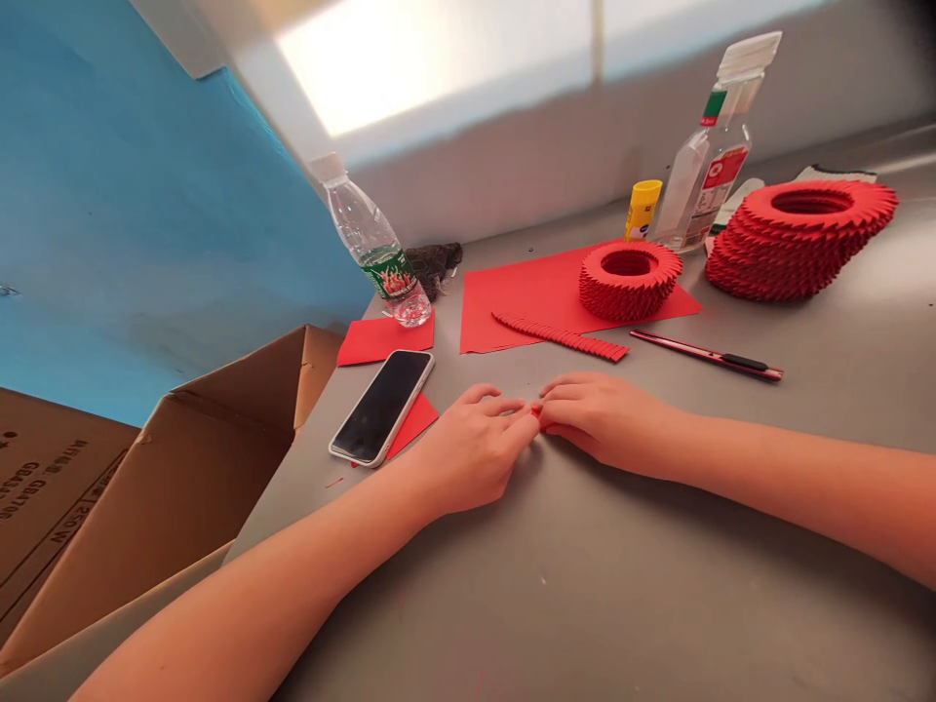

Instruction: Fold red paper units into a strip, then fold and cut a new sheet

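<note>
My left hand [487,444] and my right hand [604,419] meet over the grey table. Between their fingertips is a small piece of red paper [536,410], mostly hidden by the fingers; both hands pinch it. Just beyond them a strip of overlapping folded red paper pieces [563,337] lies partly on a red paper sheet [512,292]. A smaller ring of folded red paper [630,281] sits on that sheet. To the right, a taller, leaning stack of red paper rings [800,239] stands on the table. A utility knife [709,355] lies beyond my right hand.
A phone [384,405] rests partly over red paper beside my left hand. One plastic bottle [380,244] stands on red paper at left. Behind are a yellow glue stick [643,209] and a clear bottle [706,166]. An open cardboard box [212,439] borders the table's left edge.
</note>
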`<move>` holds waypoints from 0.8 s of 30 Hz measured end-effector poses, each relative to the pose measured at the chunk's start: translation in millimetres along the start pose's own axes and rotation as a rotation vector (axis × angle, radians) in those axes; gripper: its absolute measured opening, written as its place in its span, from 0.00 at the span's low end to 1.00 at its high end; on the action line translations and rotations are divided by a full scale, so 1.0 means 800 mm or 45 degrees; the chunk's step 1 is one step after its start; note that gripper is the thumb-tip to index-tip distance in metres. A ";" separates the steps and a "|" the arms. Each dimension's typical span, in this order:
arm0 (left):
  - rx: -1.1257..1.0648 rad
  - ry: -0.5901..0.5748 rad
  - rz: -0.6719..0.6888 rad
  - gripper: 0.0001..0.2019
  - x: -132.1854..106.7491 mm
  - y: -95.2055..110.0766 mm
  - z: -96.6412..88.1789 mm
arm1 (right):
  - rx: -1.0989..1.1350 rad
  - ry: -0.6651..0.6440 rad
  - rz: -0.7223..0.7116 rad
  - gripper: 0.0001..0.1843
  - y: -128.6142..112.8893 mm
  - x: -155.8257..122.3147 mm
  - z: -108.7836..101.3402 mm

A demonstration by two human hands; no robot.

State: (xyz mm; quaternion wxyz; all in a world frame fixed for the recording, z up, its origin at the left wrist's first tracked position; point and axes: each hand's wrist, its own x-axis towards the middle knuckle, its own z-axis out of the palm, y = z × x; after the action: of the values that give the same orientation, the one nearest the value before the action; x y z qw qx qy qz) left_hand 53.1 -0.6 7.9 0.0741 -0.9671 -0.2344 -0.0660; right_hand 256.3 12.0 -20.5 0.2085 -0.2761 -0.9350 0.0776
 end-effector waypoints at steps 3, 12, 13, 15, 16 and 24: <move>0.002 0.046 -0.004 0.15 -0.001 0.000 -0.001 | -0.034 -0.030 -0.038 0.10 -0.001 0.000 -0.002; 0.060 0.309 0.083 0.12 -0.005 -0.005 0.004 | 0.152 -0.026 0.156 0.07 0.001 0.002 -0.002; 0.027 0.371 0.045 0.12 -0.006 -0.006 0.006 | 0.169 -0.003 0.157 0.08 0.002 0.001 0.000; -0.132 0.457 -0.053 0.14 -0.005 -0.007 0.010 | 0.171 0.053 0.128 0.11 0.003 -0.001 0.003; -0.254 0.459 -0.110 0.15 -0.004 -0.007 0.011 | 0.166 0.084 0.117 0.11 0.002 -0.002 0.004; -1.166 0.278 -0.794 0.30 0.003 0.012 0.015 | 0.431 0.286 0.518 0.08 -0.020 0.003 -0.006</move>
State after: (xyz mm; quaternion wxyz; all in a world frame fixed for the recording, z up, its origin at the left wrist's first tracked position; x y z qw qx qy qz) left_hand 61.3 -6.0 -4.4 -0.3523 -0.7731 -0.4473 -0.2795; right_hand 248.9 -0.3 -11.2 0.3341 -0.4261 -0.8051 0.2419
